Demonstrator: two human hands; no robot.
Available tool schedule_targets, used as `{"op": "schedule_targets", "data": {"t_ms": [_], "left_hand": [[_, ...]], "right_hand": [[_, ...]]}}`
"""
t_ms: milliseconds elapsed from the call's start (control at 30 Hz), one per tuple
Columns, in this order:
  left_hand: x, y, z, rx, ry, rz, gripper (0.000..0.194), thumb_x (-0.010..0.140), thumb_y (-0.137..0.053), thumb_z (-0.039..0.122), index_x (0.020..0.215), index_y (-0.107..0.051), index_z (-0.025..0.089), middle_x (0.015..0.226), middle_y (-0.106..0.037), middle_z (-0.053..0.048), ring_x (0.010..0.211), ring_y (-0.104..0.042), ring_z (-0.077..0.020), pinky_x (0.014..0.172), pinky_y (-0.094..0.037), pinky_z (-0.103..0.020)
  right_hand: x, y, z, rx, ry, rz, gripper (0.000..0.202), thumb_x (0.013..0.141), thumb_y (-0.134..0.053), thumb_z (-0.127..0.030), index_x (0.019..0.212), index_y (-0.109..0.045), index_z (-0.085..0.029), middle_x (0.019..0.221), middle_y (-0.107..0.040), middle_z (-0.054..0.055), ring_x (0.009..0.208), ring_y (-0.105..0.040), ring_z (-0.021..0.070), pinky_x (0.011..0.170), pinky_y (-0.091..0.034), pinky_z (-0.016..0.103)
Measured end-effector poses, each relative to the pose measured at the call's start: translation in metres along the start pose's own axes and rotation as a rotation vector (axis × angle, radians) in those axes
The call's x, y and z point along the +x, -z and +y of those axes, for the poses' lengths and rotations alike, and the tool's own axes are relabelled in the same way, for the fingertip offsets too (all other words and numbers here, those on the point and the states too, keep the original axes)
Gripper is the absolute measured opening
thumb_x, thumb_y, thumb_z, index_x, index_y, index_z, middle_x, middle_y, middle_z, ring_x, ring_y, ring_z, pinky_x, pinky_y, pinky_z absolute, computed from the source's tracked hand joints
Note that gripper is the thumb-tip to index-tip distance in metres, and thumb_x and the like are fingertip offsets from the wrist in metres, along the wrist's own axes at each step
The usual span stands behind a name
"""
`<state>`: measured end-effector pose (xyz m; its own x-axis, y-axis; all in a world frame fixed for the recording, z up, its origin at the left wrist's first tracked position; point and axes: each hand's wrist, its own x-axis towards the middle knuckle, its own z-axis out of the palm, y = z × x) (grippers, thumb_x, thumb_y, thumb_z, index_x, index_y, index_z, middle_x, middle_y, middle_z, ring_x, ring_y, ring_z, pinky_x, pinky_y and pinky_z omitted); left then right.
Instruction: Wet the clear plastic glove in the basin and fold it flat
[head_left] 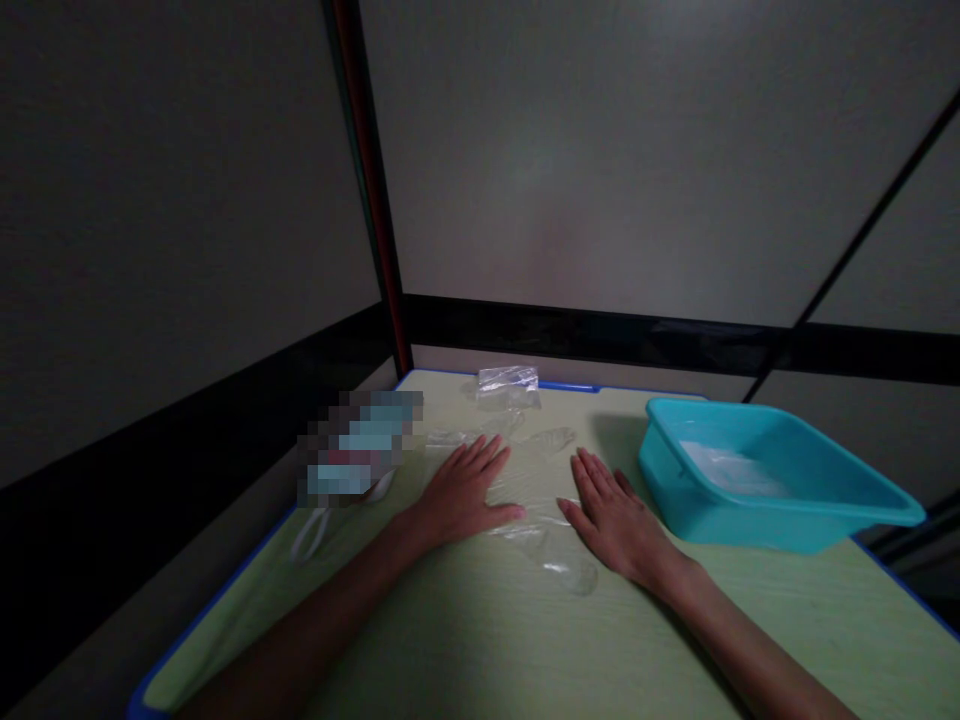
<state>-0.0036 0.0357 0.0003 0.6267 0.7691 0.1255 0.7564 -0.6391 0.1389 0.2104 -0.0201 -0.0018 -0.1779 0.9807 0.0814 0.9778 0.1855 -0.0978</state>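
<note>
And here's the clear plastic film [534,480], spread flat, left of the turquoise basin [720,528]! The left hand [463,502], farther left of that basin, presses palm-down on the film, fingers fanned, gripping nothing. The right hand [619,518], just beside the basin, lies flat too, thumb out, grasping nothing. A clear packet [508,386] sits beyond, left of the basin; a white sheet [731,470] lies inside it.

No writing, label, brand, number or sign can be read on the thin clear plastic [534,475] between the hands, the packet [508,386] beyond it, or the pixelated thing [367,445] leftward.
</note>
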Motion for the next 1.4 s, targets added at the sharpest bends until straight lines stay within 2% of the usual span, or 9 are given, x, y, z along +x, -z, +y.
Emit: {"op": "schedule_targets", "data": {"t_ms": [200,567,633,733,833,900,1200,1400], "left_hand": [[0.002,-0.001,0.001,0.004,0.000,-0.001,0.081,0.068,-0.032,0.069,0.129,-0.023,0.017,0.137,-0.016,-0.008,0.126,-0.010,-0.0206,0.101,-0.009,-0.035],[-0.010,0.004,-0.023,-0.002,0.050,-0.030,0.081,0.068,-0.031,0.069,0.130,-0.019,0.017,0.138,-0.014,-0.008,0.126,-0.007,-0.0228,0.100,-0.008,-0.038],[-0.010,0.003,-0.022,-0.007,0.051,-0.023,0.081,0.068,-0.032,0.068,0.130,-0.020,0.018,0.138,-0.014,-0.007,0.126,-0.007,-0.0223,0.100,-0.008,-0.038],[-0.009,0.003,-0.021,-0.005,0.056,-0.019,0.080,0.068,-0.033,0.068,0.130,-0.021,0.019,0.138,-0.014,-0.007,0.126,-0.007,-0.0223,0.100,-0.008,-0.038],[-0.009,0.004,-0.021,0.002,0.059,-0.024,0.081,0.067,-0.033,0.068,0.130,-0.021,0.018,0.138,-0.015,-0.008,0.126,-0.007,-0.0224,0.100,-0.008,-0.038],[-0.009,0.004,-0.021,0.005,0.056,-0.027,0.080,0.068,-0.032,0.068,0.130,-0.021,0.018,0.138,-0.014,-0.008,0.126,-0.007,-0.0223,0.100,-0.008,-0.038],[-0.008,0.004,-0.024,0.011,0.043,-0.055,0.081,0.068,-0.030,0.069,0.130,-0.020,0.018,0.138,-0.013,-0.007,0.126,-0.005,-0.0224,0.100,-0.006,-0.039],[-0.014,0.012,-0.036,0.043,0.129,-0.055,0.082,0.069,-0.031,0.067,0.131,-0.018,0.015,0.138,-0.011,-0.009,0.126,-0.006,-0.0235,0.100,-0.007,-0.040]], "right_hand": [[-0.002,0.003,0.000,-0.001,-0.023,-0.009,0.065,0.083,-0.018,-0.050,0.131,-0.017,-0.006,0.136,-0.015,0.012,0.125,-0.012,0.0205,0.099,-0.016,0.039],[-0.004,0.002,0.006,0.034,-0.007,0.051,0.058,0.085,-0.019,-0.043,0.131,-0.018,-0.007,0.137,-0.012,0.011,0.125,-0.007,0.0193,0.099,-0.017,0.039],[-0.006,0.005,0.004,0.053,0.021,0.116,0.057,0.086,-0.020,-0.040,0.131,-0.016,-0.007,0.137,-0.011,0.011,0.125,-0.006,0.0191,0.099,-0.018,0.040],[-0.009,0.009,-0.005,0.065,0.147,0.169,0.060,0.085,-0.024,-0.043,0.132,-0.010,-0.009,0.137,-0.008,0.010,0.125,-0.004,0.0194,0.100,-0.016,0.041],[-0.015,0.009,-0.016,0.064,0.289,0.111,0.065,0.082,-0.027,-0.049,0.133,-0.009,-0.011,0.138,-0.007,0.009,0.125,-0.004,0.0198,0.101,-0.015,0.040],[-0.019,0.007,-0.021,0.062,0.333,0.061,0.067,0.082,-0.027,-0.051,0.132,-0.009,-0.011,0.137,-0.007,0.010,0.125,-0.004,0.0198,0.102,-0.014,0.039],[-0.022,0.004,-0.019,0.066,0.316,0.001,0.071,0.081,-0.026,-0.054,0.132,-0.010,-0.008,0.137,-0.008,0.012,0.125,-0.007,0.0205,0.102,-0.016,0.037],[-0.022,0.004,-0.021,0.061,0.304,-0.010,0.072,0.081,-0.023,-0.056,0.132,-0.011,-0.007,0.137,-0.009,0.012,0.125,-0.007,0.0203,0.102,-0.015,0.037]]}}
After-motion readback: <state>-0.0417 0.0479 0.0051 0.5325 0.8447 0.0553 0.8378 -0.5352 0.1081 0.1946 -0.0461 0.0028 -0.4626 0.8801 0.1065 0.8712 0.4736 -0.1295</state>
